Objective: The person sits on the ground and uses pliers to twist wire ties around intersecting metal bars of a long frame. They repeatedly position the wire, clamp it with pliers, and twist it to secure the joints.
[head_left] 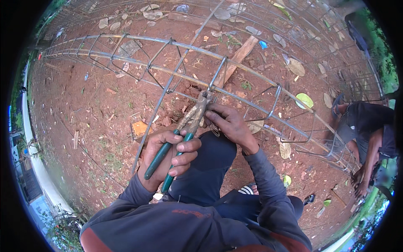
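Note:
My left hand (157,153) is closed round the green handles of a pair of pincers (194,115), whose worn metal head points up and away. The jaws are against a rebar cage (245,97), where a stirrup meets a long bar. Beside the jaws, my right hand (231,124) is closed, thumb and fingers pinched together. Thin wire (216,133) hangs in loops just under those fingers; its upper part is hidden by the hand. Whether the jaws grip the wire cannot be made out.
A long thin bar (156,110) crosses the cage at a slant. Under the cage lies a wooden plank (237,61) on red soil with dry leaves. More steel mesh (289,29) stands at the far side. Another person (367,132) crouches at the right, hands near the cage's end.

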Available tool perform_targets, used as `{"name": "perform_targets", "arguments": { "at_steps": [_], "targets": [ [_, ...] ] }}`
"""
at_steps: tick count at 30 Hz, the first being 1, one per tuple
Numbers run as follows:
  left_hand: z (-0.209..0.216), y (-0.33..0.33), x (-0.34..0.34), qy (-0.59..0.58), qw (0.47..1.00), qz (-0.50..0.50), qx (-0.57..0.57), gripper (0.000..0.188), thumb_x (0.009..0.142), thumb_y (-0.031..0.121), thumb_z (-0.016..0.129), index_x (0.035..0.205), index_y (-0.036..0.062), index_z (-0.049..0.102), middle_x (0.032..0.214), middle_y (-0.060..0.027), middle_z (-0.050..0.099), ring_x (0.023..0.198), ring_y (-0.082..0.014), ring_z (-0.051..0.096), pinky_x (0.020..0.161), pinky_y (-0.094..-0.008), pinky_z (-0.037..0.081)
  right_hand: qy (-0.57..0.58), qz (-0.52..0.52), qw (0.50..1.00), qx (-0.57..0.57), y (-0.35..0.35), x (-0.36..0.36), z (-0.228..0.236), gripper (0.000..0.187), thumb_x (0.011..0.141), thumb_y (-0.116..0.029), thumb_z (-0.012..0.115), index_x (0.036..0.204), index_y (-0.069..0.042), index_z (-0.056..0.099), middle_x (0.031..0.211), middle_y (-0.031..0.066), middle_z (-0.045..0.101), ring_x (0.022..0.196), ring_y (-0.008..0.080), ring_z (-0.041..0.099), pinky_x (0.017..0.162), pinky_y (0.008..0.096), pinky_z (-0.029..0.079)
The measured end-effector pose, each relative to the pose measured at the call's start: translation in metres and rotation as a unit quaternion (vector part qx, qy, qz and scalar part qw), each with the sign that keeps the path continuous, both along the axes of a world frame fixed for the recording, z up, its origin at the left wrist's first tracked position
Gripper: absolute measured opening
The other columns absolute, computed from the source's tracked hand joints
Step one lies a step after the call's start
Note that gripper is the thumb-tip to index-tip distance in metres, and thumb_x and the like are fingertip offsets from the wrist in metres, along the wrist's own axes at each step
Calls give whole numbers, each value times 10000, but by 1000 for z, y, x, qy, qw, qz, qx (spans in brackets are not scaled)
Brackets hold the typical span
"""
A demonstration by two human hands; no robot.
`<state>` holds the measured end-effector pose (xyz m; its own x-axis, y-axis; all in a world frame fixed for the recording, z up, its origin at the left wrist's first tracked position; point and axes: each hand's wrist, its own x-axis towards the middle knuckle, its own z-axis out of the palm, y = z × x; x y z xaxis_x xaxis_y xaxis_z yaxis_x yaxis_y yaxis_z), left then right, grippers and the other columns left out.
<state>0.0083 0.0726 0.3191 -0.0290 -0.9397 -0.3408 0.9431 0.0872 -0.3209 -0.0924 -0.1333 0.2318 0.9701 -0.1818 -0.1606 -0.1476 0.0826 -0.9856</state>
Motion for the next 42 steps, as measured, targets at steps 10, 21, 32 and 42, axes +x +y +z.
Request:
{"name": "perform_targets", "arguments": {
  "at_steps": [10,21,32,42],
  "targets": [
    [23,-18,-13,-739,548,-263,290,239,930,48,472,1155,-6,413,745,-176,592,626,-323,633,559,-454,518,89,-113,985,-96,19,-27,65,385,999,-185,606,1328,11,639,1161,181,733,1057,250,703,910,386,522],
    [-16,-24,-56,-892,184,-144,388,513,891,198,698,1221,-102,446,912,-365,637,810,-545,648,688,-580,522,65,-295,933,196,88,57,7,256,1003,-281,680,1060,-49,588,827,2,539,721,124,534,657,339,494],
    [2,7,-89,-496,840,-94,200,399,1017,220,606,1294,-37,476,1134,-268,666,976,-325,741,718,-452,649,-65,-67,775,625,53,24,1,159,1053,-257,621,1006,-128,542,753,-56,447,673,68,490,676,303,529],
    [-10,24,-43,-782,396,-282,390,400,893,200,646,1218,-30,607,911,-313,702,821,-382,733,702,-489,543,-29,-171,792,586,94,27,3,296,1005,-370,693,1077,-108,575,852,10,574,709,179,595,748,399,603]
  ]
}}
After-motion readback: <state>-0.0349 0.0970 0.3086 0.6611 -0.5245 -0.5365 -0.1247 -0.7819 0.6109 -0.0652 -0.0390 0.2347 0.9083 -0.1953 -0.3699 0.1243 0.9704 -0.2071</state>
